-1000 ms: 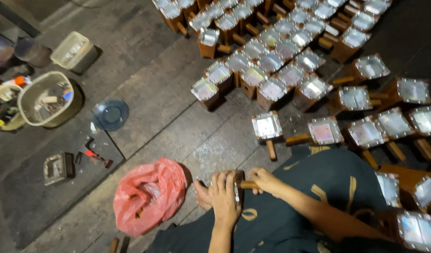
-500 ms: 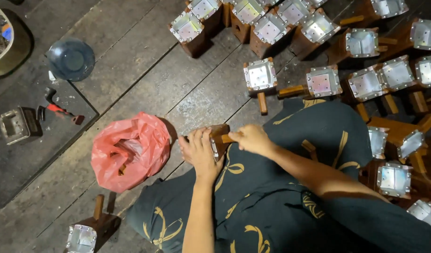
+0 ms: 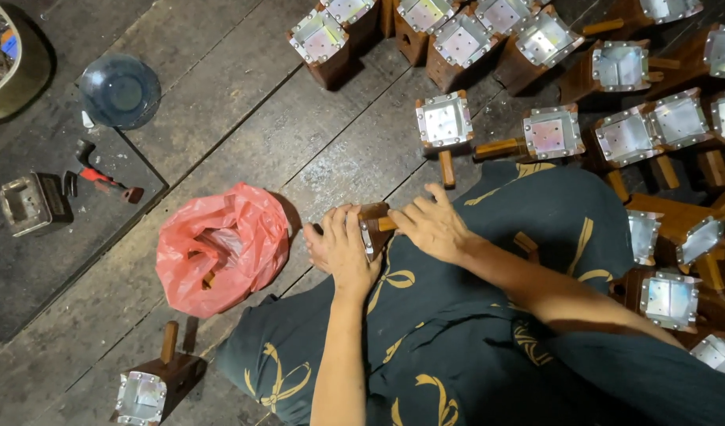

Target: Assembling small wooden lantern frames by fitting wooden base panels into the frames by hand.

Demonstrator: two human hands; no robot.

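Observation:
I sit on a dark plank floor with dark patterned cloth over my legs. Both hands hold one small wooden block with a metal-lined top [image 3: 372, 223] on my knee. My left hand [image 3: 342, 248] wraps its body from the left. My right hand [image 3: 430, 225] grips its wooden handle from the right. Most of the block is hidden under my fingers. A red plastic bag [image 3: 220, 248] lies open just left of my left hand.
Several like wooden blocks with shiny metal tops [image 3: 445, 122] crowd the floor at the top and right. One more [image 3: 151, 386] lies at the lower left. A dark mat [image 3: 55, 252] holds a small metal frame [image 3: 25, 203], a red-handled tool [image 3: 102, 180] and a bluish bowl [image 3: 119, 91].
The camera has tilted down and closer, so the floor items slid up and left in view. My hands stay on the same block at my knee.

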